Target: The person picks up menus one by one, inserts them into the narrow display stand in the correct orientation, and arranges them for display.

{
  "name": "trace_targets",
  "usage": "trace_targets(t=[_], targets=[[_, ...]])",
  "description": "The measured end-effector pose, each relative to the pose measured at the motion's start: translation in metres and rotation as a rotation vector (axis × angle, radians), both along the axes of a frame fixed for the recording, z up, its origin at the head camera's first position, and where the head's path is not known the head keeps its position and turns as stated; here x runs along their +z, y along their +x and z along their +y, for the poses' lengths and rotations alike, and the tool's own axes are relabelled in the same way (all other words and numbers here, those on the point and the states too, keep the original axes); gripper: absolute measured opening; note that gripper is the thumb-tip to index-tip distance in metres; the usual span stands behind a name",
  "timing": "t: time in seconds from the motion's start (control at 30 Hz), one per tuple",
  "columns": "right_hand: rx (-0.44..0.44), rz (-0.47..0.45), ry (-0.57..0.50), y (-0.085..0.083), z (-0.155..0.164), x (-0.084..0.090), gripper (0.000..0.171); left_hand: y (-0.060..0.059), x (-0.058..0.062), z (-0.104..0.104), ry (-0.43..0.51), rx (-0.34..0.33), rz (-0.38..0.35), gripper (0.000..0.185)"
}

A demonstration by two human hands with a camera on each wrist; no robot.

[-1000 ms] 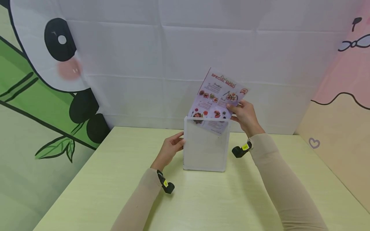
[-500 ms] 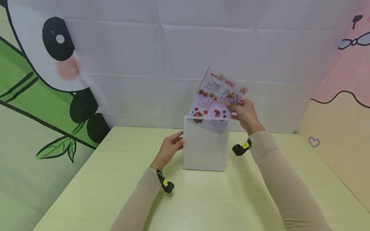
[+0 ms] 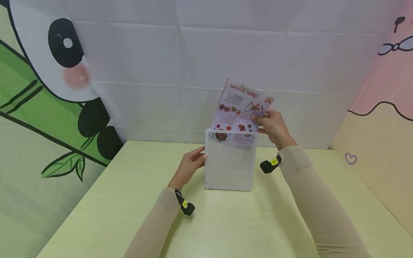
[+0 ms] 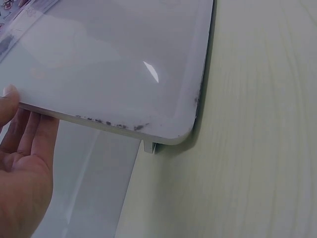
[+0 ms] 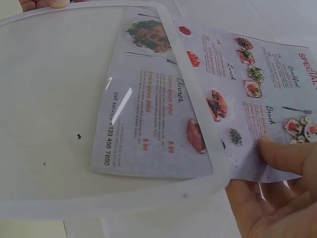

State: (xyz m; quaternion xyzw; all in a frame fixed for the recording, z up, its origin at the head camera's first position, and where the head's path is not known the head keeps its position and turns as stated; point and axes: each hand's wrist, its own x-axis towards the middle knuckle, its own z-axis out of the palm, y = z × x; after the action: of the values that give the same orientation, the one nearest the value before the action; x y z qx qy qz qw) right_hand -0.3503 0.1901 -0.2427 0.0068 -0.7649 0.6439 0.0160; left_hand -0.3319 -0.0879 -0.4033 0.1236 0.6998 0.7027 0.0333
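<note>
So the right hand [image 3: 274, 127] is pinching a menu sheet [image 3: 240, 111] by its right edge, thumb on the printed face and the other fingers curled behind it. You can see the thumb [image 5: 285, 153] pressing down on the paper near the "Brunch" section in the right wrist view. The sheet is tilted a bit, and its bottom part is already tucked into the top of a clear acrylic sign holder [image 3: 229, 161], with most of the page sticking out above the rim. "Special Menu" is printed in red across the top, with little food photos below it.

The left hand [image 3: 190, 165] is on the holder's left edge. Its fingers [image 4: 27, 134] are fairly straight and close together behind the panel, with the thumb tip at the front edge, so it looks like a light steadying touch. How firmly it's squeezing, I can't tell.

The holder stands upright on a pale yellow-green table [image 3: 129, 215], toward the far middle. Behind it hangs a white fabric backdrop [image 3: 193, 64] with a cartoon panda [image 3: 58, 57] and bamboo on the left. Both arms are in beige sleeves [image 3: 309, 200] with small black wrist cameras [image 3: 269, 165] strapped on.
</note>
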Motion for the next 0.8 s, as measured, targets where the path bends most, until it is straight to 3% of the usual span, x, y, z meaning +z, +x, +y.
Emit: trace_targets(t=[0.8], targets=[[0.035,0.053,0.073,0.0039,-0.0011,-0.0089,0.038,-0.0008,-0.002,0.0004,0.008,0.012,0.001,0.051]])
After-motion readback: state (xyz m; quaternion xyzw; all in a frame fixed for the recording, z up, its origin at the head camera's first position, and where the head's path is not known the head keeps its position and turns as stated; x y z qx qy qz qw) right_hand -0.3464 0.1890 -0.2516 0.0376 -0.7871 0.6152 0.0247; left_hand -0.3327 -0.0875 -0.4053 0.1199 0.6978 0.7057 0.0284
